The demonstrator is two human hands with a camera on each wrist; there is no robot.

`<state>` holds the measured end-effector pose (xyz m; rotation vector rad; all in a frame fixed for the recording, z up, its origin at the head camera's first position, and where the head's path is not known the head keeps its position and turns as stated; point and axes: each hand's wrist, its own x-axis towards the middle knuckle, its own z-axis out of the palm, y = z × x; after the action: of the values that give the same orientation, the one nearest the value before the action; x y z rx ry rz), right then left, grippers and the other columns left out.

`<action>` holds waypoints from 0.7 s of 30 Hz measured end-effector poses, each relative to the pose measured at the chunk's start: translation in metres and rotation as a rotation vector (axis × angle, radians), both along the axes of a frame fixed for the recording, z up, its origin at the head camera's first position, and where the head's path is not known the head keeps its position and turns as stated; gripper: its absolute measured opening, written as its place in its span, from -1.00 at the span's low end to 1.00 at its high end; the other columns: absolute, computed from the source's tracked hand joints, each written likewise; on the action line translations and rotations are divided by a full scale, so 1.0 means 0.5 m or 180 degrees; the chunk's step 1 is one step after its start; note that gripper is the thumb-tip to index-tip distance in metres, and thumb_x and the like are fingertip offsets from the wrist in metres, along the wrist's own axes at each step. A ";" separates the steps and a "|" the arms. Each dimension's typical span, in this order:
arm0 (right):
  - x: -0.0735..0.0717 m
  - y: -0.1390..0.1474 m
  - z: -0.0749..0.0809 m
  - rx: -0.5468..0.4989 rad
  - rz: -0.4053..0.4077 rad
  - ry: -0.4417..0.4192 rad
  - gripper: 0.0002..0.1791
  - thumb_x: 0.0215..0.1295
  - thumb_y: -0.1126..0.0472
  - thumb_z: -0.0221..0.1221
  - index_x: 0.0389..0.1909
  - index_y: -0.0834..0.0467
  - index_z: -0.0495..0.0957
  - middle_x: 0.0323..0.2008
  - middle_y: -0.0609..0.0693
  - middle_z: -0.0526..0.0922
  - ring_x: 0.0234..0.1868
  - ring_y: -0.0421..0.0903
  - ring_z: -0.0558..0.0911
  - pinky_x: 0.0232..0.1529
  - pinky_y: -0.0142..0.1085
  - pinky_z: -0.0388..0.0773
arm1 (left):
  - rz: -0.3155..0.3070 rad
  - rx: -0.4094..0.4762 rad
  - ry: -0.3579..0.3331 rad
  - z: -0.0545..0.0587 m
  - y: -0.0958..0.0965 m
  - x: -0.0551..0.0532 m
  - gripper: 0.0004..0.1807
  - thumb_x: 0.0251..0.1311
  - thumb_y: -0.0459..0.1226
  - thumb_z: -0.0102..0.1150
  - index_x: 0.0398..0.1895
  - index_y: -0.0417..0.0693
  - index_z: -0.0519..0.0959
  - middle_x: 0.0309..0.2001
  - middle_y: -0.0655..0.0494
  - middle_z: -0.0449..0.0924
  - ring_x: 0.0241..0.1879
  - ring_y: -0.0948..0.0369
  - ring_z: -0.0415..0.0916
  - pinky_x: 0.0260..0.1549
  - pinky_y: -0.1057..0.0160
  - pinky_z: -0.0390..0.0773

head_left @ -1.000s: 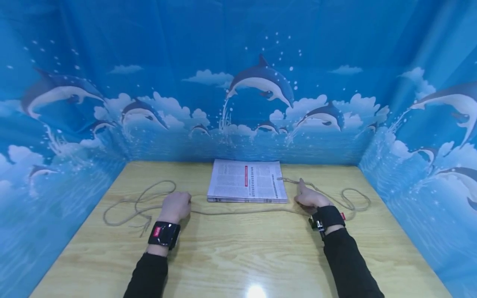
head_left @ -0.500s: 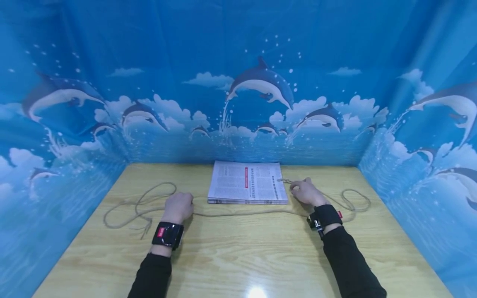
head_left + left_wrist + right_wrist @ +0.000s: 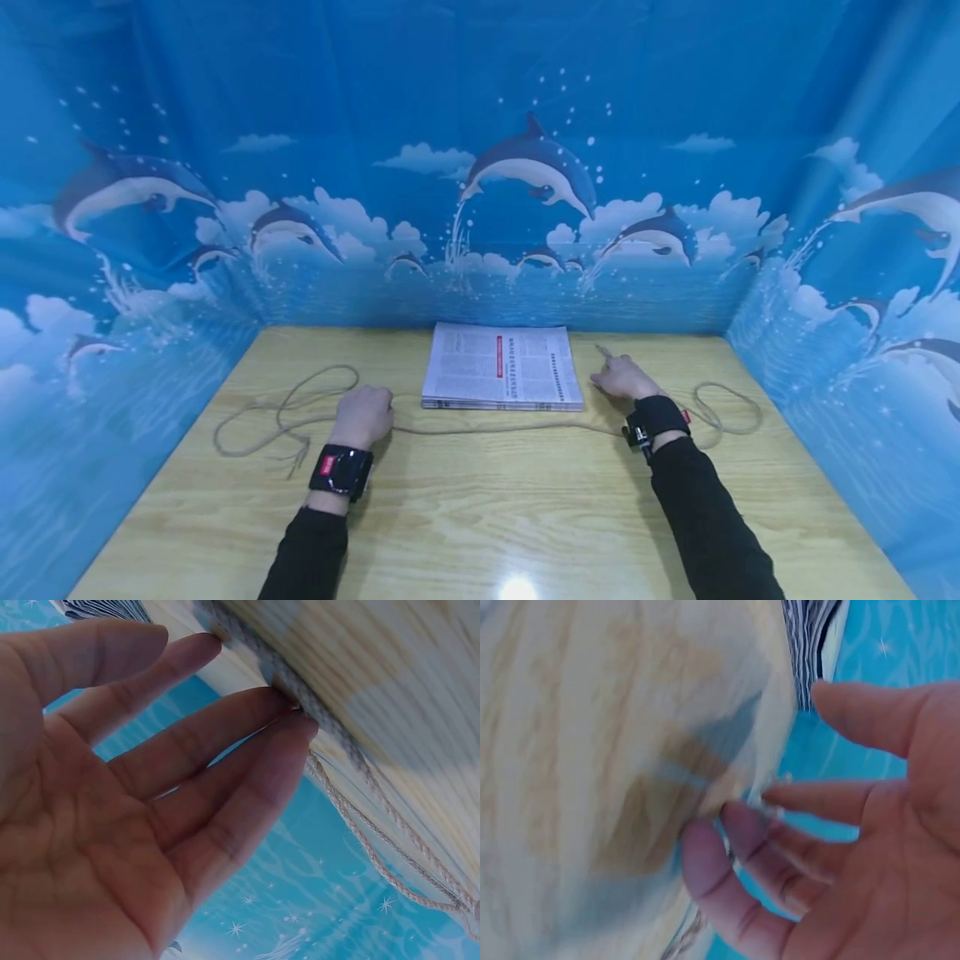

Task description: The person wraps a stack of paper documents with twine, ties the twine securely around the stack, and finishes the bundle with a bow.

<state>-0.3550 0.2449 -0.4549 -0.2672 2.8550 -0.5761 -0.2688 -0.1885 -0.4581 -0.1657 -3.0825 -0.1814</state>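
Observation:
A thin beige rope (image 3: 495, 430) runs across the table in front of a stack of newspapers (image 3: 502, 367). My left hand (image 3: 363, 415) rests on the rope left of the stack. In the left wrist view its fingertips touch the cord (image 3: 341, 739), thumb held apart. My right hand (image 3: 626, 379) is right of the stack, fingertips down at a rope end (image 3: 603, 351) that pokes out beyond them. The right wrist view shows loosely bent fingers (image 3: 712, 862) on the tabletop, the thumb away from them. Part of the rope is hidden under the right hand and wrist.
Slack rope loops (image 3: 225, 442) and a frayed end lie at the left of the wooden table (image 3: 480, 517). Another loop (image 3: 738, 408) lies at the right. A blue dolphin-print curtain (image 3: 375, 208) encloses the back and sides.
The right hand has reached the rope end beside the newspapers and shifted it rightward, away from the stack. The left hand has stayed nearly in place on the rope.

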 end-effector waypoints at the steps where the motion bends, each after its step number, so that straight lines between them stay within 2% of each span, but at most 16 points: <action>1: 0.001 0.005 0.002 0.0002 -0.0048 0.0019 -0.48 0.46 0.09 -0.01 0.27 0.37 0.35 -0.24 0.37 0.60 0.08 0.37 0.46 -0.03 0.04 0.46 | -0.0001 0.0002 0.0005 0.000 0.001 0.000 -0.86 0.19 -0.35 0.12 -0.32 -0.20 0.66 -0.42 -0.11 0.66 -0.40 -0.02 0.61 -0.43 -0.01 0.56; 3: 0.007 0.012 0.006 -0.0044 -0.0102 0.0059 -0.36 0.47 0.07 -0.02 0.45 0.28 0.15 0.09 0.47 0.50 0.32 0.46 0.21 0.21 0.22 0.32 | 0.0006 -0.0004 0.0002 0.000 0.003 -0.001 -0.86 0.19 -0.36 0.11 -0.32 -0.20 0.66 -0.43 -0.11 0.65 -0.40 -0.01 0.60 -0.44 0.00 0.56; 4: 0.011 0.014 0.008 -0.0101 -0.0121 0.0056 -0.37 0.48 0.07 -0.04 0.47 0.25 0.14 0.19 0.48 0.43 0.36 0.46 0.16 0.26 0.27 0.25 | 0.0012 -0.0012 0.0005 0.000 0.004 -0.001 -0.85 0.18 -0.36 0.10 -0.32 -0.21 0.66 -0.42 -0.12 0.65 -0.40 -0.02 0.60 -0.43 0.00 0.57; 5: 0.016 0.015 0.012 -0.0169 -0.0121 0.0052 -0.31 0.48 0.06 -0.05 0.52 0.19 0.01 0.28 0.49 0.33 0.38 0.47 0.11 0.29 0.30 0.20 | 0.0014 -0.0022 0.0003 0.000 0.005 -0.002 -0.85 0.18 -0.36 0.10 -0.33 -0.21 0.66 -0.43 -0.12 0.65 -0.40 -0.02 0.60 -0.43 0.00 0.57; 6: 0.021 0.015 0.014 -0.0225 -0.0115 0.0059 -0.32 0.49 0.06 -0.05 0.51 0.21 0.02 0.35 0.48 0.23 0.39 0.48 0.08 0.32 0.32 0.15 | 0.0021 -0.0030 -0.0003 0.000 0.007 -0.002 -0.85 0.18 -0.36 0.09 -0.34 -0.21 0.66 -0.43 -0.13 0.65 -0.40 -0.02 0.60 -0.44 0.00 0.57; 10: 0.042 0.006 0.022 -0.0413 -0.0100 -0.0127 -0.37 0.51 0.05 -0.07 0.41 0.39 0.17 0.32 0.49 0.28 0.35 0.44 0.23 0.30 0.24 0.25 | 0.0051 0.0028 -0.0040 0.000 0.012 -0.001 -0.82 0.20 -0.34 0.06 -0.39 -0.23 0.65 -0.38 -0.18 0.66 -0.36 -0.07 0.62 -0.39 -0.04 0.58; 13: 0.053 -0.008 0.027 -0.0428 -0.0075 -0.0302 -0.43 0.51 0.03 -0.05 0.27 0.43 0.36 0.21 0.42 0.45 0.24 0.35 0.43 0.19 0.15 0.40 | 0.0045 0.0158 -0.0045 -0.003 0.016 -0.001 -0.78 0.25 -0.30 0.06 -0.41 -0.26 0.65 -0.33 -0.24 0.67 -0.30 -0.14 0.63 -0.30 -0.09 0.59; 16: 0.057 -0.031 0.026 -0.0437 -0.0003 -0.0410 -0.54 0.50 0.02 -0.01 0.03 0.35 0.57 -0.14 0.23 0.64 -0.13 0.12 0.59 -0.12 -0.09 0.52 | 0.0007 0.0349 0.0018 -0.011 0.021 -0.004 -0.73 0.31 -0.26 0.06 -0.41 -0.28 0.64 -0.27 -0.29 0.67 -0.24 -0.18 0.63 -0.22 -0.13 0.58; 18: 0.059 -0.047 0.023 -0.0481 0.0033 -0.0490 -0.59 0.48 0.01 0.01 -0.17 0.30 0.62 -0.40 0.08 0.58 -0.40 -0.04 0.50 -0.35 -0.23 0.42 | -0.0033 0.0515 0.0048 -0.017 0.026 -0.007 -0.71 0.34 -0.25 0.03 -0.37 -0.29 0.63 -0.24 -0.30 0.66 -0.21 -0.19 0.62 -0.17 -0.14 0.58; 20: 0.059 -0.062 0.020 -0.0565 0.0018 -0.0585 -0.61 0.48 0.01 0.02 -0.30 0.26 0.60 -0.54 -0.01 0.44 -0.55 -0.12 0.33 -0.48 -0.29 0.26 | -0.0046 0.0768 0.0012 -0.019 0.033 -0.009 -0.68 0.38 -0.22 -0.01 -0.18 -0.32 0.63 -0.10 -0.32 0.65 -0.09 -0.18 0.61 -0.06 -0.14 0.56; 21: 0.060 -0.068 0.020 -0.0578 0.0009 -0.0599 -0.61 0.47 0.01 0.02 -0.33 0.25 0.59 -0.56 -0.04 0.42 -0.57 -0.14 0.31 -0.50 -0.31 0.24 | -0.0057 0.0901 -0.0020 -0.019 0.038 -0.011 -0.65 0.40 -0.20 -0.03 -0.08 -0.33 0.60 -0.04 -0.33 0.63 -0.08 -0.16 0.61 -0.02 -0.13 0.55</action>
<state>-0.3250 0.2110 -0.4450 -0.2329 2.6246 -0.8160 -0.2743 -0.1697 -0.4675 -0.1796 -3.0180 -0.6140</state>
